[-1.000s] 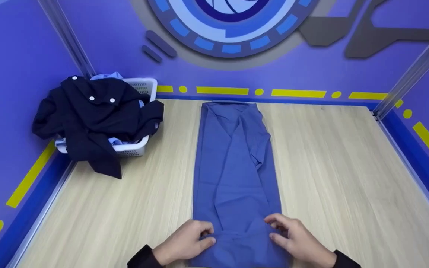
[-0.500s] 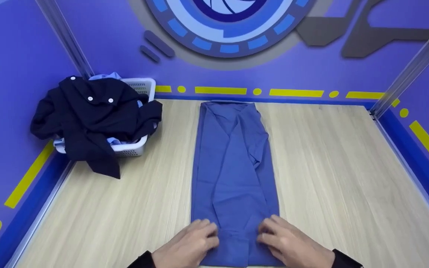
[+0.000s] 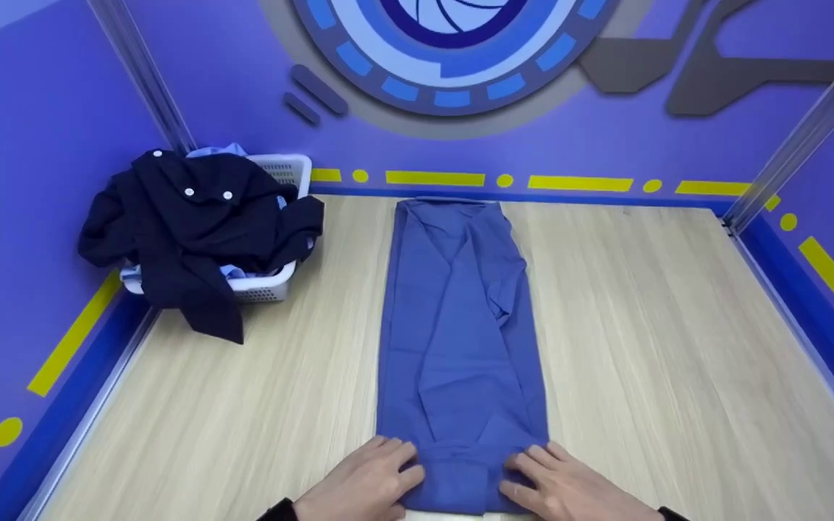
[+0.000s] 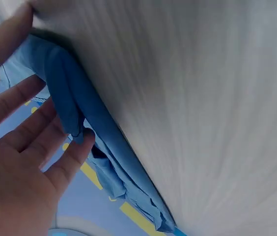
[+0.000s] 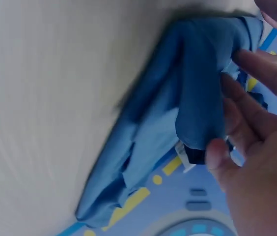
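A blue shirt (image 3: 460,333) lies on the wooden table, folded into a long strip that runs away from me. Its near end is doubled over into a short flap (image 3: 453,485). On the left side of this end, my left hand (image 3: 363,481) holds the fold, its fingertips on top and its thumb by the near edge. My right hand (image 3: 569,483) grips the opposite corner in the same way. Both wrist views show the rolled edge (image 4: 62,88) lying between thumb and fingers. A loose bit of cloth sticks up at the shirt's right side.
A white basket (image 3: 272,289) at the back left is heaped with clothes. A dark shirt (image 3: 192,224) with white buttons tops the pile, one part hanging over the front rim onto the table. Patterned blue panels (image 3: 569,137) with metal corner posts enclose the table's back and sides.
Both hands have come in over the shirt's near end from its two sides, their fingers now bent over the fold. The near edge shows a little farther up in view.
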Demonstrator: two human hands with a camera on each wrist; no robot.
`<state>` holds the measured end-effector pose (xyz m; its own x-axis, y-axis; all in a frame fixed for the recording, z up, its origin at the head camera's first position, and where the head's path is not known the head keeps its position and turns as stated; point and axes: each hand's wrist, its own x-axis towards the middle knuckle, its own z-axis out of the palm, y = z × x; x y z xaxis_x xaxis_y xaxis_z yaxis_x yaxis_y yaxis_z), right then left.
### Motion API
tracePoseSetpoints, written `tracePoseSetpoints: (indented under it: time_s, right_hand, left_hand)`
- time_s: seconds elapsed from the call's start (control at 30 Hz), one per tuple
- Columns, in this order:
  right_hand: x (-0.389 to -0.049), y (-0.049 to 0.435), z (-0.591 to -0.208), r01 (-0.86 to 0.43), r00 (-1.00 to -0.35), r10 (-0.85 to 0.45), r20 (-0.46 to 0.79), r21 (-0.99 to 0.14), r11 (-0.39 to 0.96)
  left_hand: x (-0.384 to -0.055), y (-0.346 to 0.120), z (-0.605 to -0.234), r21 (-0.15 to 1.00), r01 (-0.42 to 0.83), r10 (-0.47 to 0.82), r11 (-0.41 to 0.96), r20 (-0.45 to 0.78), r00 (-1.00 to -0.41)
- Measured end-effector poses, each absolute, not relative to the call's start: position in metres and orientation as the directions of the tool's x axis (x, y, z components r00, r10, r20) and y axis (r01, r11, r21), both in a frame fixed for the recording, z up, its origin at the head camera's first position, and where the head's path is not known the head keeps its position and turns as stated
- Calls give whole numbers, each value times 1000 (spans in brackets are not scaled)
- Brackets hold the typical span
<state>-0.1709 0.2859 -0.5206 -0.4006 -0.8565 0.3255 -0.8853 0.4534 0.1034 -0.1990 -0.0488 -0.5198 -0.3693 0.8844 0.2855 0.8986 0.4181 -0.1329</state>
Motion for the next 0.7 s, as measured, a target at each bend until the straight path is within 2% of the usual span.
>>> tracePoseSetpoints:
  time_s: [0.07, 0.23, 0.37, 0.47, 0.57, 0.63, 0.7]
  right_hand:
    - [-169, 286, -527, -867, -431, -844, 321, 112, 485]
    - [-166, 283, -541, -814, -463, -796, 390, 169, 556]
    - [-165, 280, -547, -777, -466, -762, 451, 203, 595]
    - [-166, 280, -549, -766, -447, -758, 475, 233, 599]
    - [-168, 281, -548, -781, -413, -767, 491, 241, 575]
    - [-169, 284, -542, -812, -416, -770, 484, 183, 554]
    - [-169, 288, -532, -851, -453, -768, 453, 37, 523]
  left_hand:
    - [-199, -45, -522, -160, 894, 879, 418, 320, -354]
    - [-195, -32, -534, -360, 818, 860, 448, 422, -286]
    - [-190, -26, -535, -432, 762, 854, 483, 426, -300]
    - [-189, -29, -529, -376, 786, 854, 491, 384, -351]
    - [-188, -33, -521, -239, 835, 849, 495, 336, -407]
    - [-188, -36, -516, -124, 865, 843, 486, 326, -427]
    - [-187, -39, -510, -8, 887, 840, 462, 324, -435]
